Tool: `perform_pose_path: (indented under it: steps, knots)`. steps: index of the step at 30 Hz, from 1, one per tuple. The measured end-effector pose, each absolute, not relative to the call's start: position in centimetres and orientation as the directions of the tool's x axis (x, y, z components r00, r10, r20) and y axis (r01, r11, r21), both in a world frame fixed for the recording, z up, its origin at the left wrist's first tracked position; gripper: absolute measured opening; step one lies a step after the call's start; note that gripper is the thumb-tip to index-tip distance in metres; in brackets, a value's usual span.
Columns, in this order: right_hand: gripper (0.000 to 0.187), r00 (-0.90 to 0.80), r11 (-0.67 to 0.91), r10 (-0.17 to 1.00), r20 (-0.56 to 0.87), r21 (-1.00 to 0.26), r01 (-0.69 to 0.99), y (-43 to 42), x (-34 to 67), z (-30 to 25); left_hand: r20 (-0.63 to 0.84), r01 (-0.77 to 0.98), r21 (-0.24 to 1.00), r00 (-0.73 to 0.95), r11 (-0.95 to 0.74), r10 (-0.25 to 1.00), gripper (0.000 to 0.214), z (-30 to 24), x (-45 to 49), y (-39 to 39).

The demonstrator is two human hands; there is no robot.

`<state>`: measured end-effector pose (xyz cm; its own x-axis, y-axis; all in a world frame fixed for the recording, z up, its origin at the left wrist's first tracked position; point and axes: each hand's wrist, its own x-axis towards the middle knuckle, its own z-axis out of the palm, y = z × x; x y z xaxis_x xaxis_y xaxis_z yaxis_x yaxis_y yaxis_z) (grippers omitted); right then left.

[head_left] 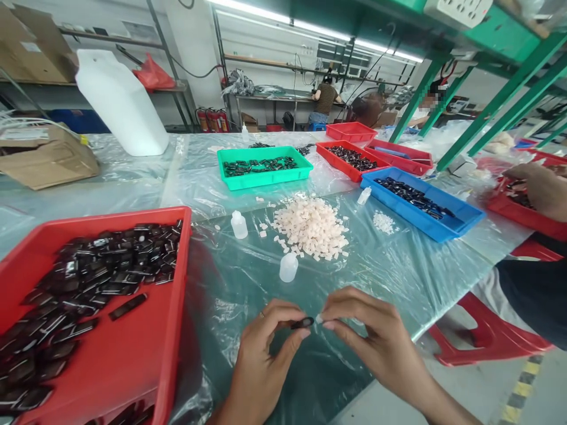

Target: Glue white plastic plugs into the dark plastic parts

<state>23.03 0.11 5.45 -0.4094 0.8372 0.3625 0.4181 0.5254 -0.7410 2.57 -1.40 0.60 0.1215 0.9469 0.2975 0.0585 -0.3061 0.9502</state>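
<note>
Between the thumb and forefinger of my left hand point(270, 348) is a small black plastic part point(303, 323), its end turned toward the right. My right hand point(376, 336) pinches a small whitish piece point(319, 319) close to that end; whether the two touch, I cannot tell. Beyond my hands lies a heap of small cream-coloured pieces point(312, 227). A white squeeze bottle point(289, 267) stands just in front of the heap, and another small bottle point(239, 225) is to its left.
A red tray point(177, 307) of black parts is at my left. Further back are a green tray point(266, 180), a blue tray point(436, 230) and red trays with similar parts. At right, a co-worker's hand point(543, 189) is over a red tray. Plastic sheeting covers the table.
</note>
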Motion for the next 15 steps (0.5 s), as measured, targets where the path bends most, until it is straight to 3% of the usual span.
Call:
perform_pose_path:
  steps: [9, 15]
  knots:
    - [0.028, -0.293, 0.576, 0.817, 0.496, -0.714, 0.398, -1.4, 20.0, 3.9, 0.262, 0.051, 0.963, 0.068, -0.266, 0.963, 0.010, 1.1, 2.4, -1.6]
    - [0.025, -0.185, 0.575, 0.815, 0.549, -0.727, 0.376, -1.8, 18.4, 2.5, 0.204, 0.029, 0.978, 0.027, -0.205, 0.979, 0.010, 0.8, 2.9, -2.0]
